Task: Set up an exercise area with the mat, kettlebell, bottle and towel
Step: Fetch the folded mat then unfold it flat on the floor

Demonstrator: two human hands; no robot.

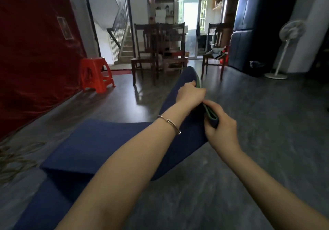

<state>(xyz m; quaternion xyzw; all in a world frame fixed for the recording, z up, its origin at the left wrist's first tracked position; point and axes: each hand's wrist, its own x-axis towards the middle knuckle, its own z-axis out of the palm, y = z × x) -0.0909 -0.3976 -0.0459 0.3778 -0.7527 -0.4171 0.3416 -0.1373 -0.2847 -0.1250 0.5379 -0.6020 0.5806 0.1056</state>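
No legible text, label, brand or number on anything here.

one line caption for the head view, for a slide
Both hands, left and right, grip the folded blue mat's edge above the dark floor.

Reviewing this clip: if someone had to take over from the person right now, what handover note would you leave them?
Left hand: grip closed on the far part of the mat's folded edge.
Right hand: grip closed on the near corner of the same edge.
Mat: blue with a green underside, partly unfolded, still creased in panels on the dark floor, the held section lifted.
Kettlebell, bottle and towel: not in view.
Done: mat brought to the spot and partly opened.
Left: spread the mat flat, then fetch and place the other three items.
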